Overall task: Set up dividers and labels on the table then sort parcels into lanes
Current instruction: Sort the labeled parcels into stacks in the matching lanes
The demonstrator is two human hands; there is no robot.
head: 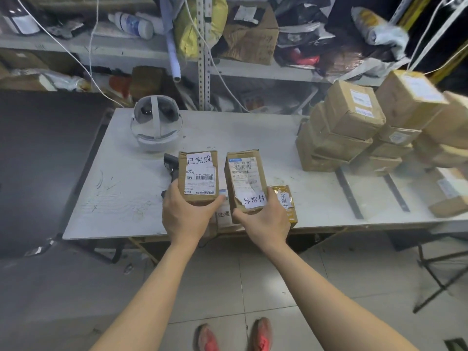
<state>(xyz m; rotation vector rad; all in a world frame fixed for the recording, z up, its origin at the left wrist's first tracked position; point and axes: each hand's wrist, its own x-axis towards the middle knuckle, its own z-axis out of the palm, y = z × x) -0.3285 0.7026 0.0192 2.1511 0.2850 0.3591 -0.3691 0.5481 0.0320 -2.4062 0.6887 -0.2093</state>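
Observation:
My left hand (184, 214) grips the lower end of a brown box (198, 177) that carries a white label reading 已完成. My right hand (263, 220) grips a second brown box (244, 178) with a white label reading 异常件. Both boxes are lifted above the front of the white table (121, 193). Under them lie a box with a 处理 label (224, 215), partly hidden, and a yellowish parcel (286, 202) with a paper label. Two dark strips (349, 193) lie on the table's right half.
A white headset (157, 122) rests at the table's back left. A black handheld scanner (170, 165) lies behind the left box. A stack of brown parcels (354, 127) fills the back right. Cluttered metal shelves (202, 54) stand behind the table.

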